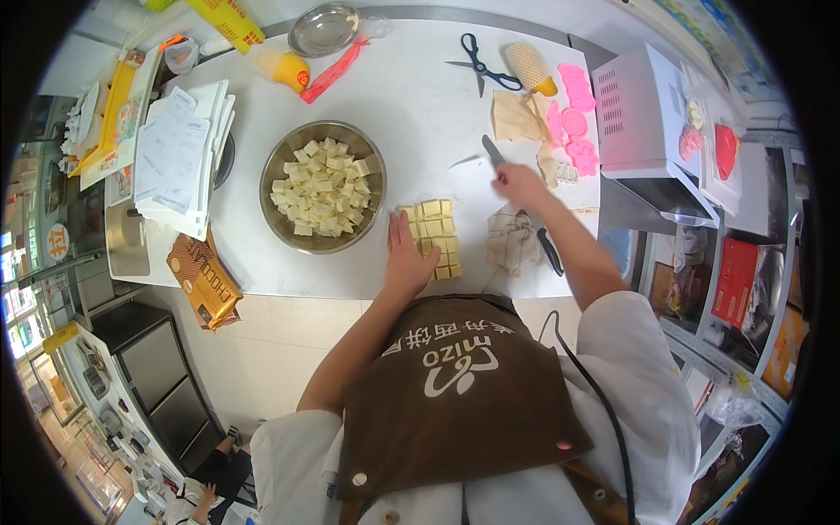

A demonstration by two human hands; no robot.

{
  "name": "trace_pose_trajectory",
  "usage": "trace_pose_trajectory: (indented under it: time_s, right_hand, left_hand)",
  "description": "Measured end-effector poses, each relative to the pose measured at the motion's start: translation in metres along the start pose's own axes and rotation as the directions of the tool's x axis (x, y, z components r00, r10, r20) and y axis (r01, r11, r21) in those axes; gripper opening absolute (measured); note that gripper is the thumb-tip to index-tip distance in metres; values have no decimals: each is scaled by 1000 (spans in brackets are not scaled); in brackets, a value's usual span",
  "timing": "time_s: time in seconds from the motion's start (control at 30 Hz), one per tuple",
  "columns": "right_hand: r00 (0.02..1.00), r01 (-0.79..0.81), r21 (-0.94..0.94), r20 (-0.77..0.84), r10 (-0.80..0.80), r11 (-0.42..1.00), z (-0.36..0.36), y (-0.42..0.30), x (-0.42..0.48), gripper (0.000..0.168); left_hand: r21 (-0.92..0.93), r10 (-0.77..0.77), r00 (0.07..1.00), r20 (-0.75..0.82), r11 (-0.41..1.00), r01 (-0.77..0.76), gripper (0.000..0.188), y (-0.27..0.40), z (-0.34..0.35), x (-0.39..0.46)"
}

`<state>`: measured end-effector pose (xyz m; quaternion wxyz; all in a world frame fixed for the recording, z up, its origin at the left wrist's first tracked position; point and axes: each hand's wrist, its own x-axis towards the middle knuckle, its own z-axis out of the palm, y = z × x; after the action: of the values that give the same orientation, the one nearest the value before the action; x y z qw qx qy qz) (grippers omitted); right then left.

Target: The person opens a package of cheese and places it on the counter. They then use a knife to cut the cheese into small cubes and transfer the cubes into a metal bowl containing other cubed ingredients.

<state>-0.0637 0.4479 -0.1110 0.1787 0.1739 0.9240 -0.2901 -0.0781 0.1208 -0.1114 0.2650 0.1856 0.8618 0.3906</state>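
Observation:
My left hand point(408, 261) rests with spread fingers against a block of pale yellow cubes point(436, 226), cut in a grid on the white table point(420, 131). Nothing shows in its grip. My right hand point(522, 186), slightly blurred, is closed on a knife point(492, 151) to the right of the block; the blade points away from me. Left of the block stands a round steel bowl point(268, 213) holding a heap of similar pale cubes point(321, 187). A crumpled beige cloth point(510, 239) lies below my right hand, beside a black handle point(550, 252).
Black-handled scissors point(481, 67), a netted yellow fruit point(530, 67) and pink molds point(575, 123) lie at the back right, near a white microwave oven point(646, 118). Stacked white trays with papers point(174, 154) and a chocolate packet point(205, 282) are at the left. A person point(223, 469) is at lower left.

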Motion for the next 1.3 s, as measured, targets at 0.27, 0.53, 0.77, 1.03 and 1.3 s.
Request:
trace_pose_trajectory:
  time_s: [0.27,0.53,0.77,1.03,1.3]
  right_hand:
    - [989,-35,516,142,-44,856,81,-38,-2,22]
    - [951,-213,726,307,-31,653,74,-18,-10,23]
    - [959,-238,712,281,44,661,32,-46,-39,20]
    - [968,-134,741,241,-74,659,-18,-145,-19,23]
    - [966,211,66,-166,-198,975,-14,-255,47,24]
  left_hand:
    - [30,-74,997,23,997,74,105,14,19,10]
    - [-73,49,998,-34,996,-52,91,19,13,17]
    - [-238,38,998,-47,970,-48,79,48,-17,11]
    - [-320,64,961,-271,935,-152,76,50,-88,11]
    - [-408,-317,882,-349,899,161,51,-34,-171,32]
